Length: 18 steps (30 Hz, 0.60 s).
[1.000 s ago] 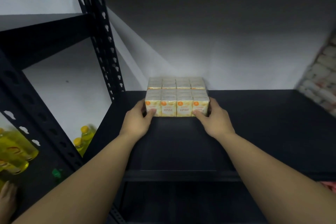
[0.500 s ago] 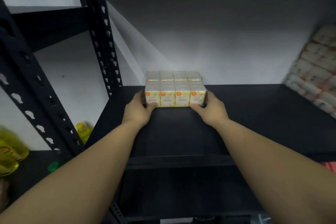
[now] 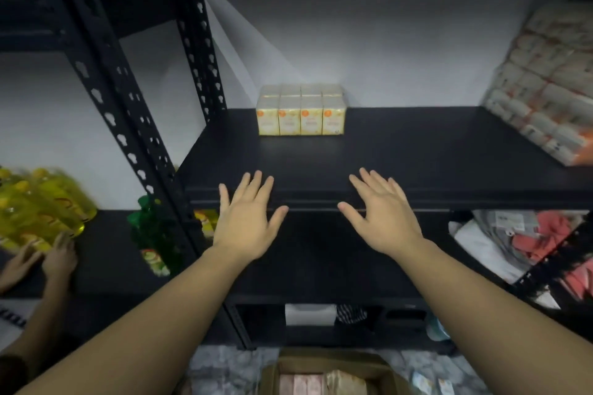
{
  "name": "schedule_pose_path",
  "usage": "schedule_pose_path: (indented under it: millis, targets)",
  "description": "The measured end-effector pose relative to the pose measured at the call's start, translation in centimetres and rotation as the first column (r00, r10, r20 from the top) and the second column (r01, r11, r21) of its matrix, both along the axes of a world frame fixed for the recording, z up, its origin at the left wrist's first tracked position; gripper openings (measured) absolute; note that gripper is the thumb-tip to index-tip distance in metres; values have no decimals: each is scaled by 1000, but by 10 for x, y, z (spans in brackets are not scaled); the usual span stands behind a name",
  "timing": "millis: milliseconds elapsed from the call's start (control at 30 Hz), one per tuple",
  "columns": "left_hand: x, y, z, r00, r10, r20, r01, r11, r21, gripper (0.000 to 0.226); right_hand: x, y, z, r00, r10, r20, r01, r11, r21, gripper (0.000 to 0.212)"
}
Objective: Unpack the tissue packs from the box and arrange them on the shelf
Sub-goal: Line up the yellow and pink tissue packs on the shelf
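Black steel makes up the shelf (image 3: pixel 401 151), a flat matte board on punched uprights, broad and hard, with a square front lip that both hands hover at; the main risk I judge here is that later packs get slid in along this smooth surface and shove the tissue pack block (image 3: pixel 301 110) crooked or into the wall, since nothing holds it in place. Stacked at the right end, the wrapped paper rolls (image 3: pixel 545 80) lean in a tall soft slope, and a careless elbow there could probably bring them sliding onto the free board. Below, the cardboard box (image 3: pixel 330 372) sits on the floor with its flaps open and more wrapped goods inside; bending to it under the shelf edge risks a knock of head or arm on the metal lip. Glossy yellow bottles (image 3: pixel 38 205) lie on the neighbouring shelf to the left, where another person's hands (image 3: pixel 48 261) rest against them, close enough that two workers could bump. The tissue pack block stands at the back of the shelf against the wall, towards the left: pale yellow film-wrapped bricks, four across, crisp-cornered and light. Both the left hand (image 3: pixel 247 218) and right hand (image 3: pixel 382 215) are spread flat, fingers wide, holding nothing, well apart from the block
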<state>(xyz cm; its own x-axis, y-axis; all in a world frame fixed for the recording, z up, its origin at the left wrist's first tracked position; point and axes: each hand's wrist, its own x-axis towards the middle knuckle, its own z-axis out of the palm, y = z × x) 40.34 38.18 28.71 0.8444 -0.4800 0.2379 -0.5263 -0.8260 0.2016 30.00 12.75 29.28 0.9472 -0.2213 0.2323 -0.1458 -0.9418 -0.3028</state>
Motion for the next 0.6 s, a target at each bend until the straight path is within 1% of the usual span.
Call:
schedule_pose_path:
  millis: [100,167,267,367,533,600]
  targets:
    - [-47,4,-23,999,0,40,-2,999,43,73,-44,6,-24,998,49,41,-51,998,43,69]
    - [-74,4,-44,1000,-6,-4,6,999,54,74,-68,9,-44,998,61,13,-62,995,74,69]
    - [-109,4,-84,991,-11,-132,19,998,60,75,-103,14,-80,993,68,-99,-50,982,182,73]
    - [-138,7,-125,967,-25,-253,39,998,52,74,-137,19,-122,976,57,-211,6,959,284,78]
    - [-168,16,-200,901,-34,-433,62,997,52,72,-181,27,-206,912,12,-409,147,923,356,77]
    - [-172,20,-234,866,-33,-498,66,997,49,71,-193,28,-242,882,-12,-472,220,895,389,78]
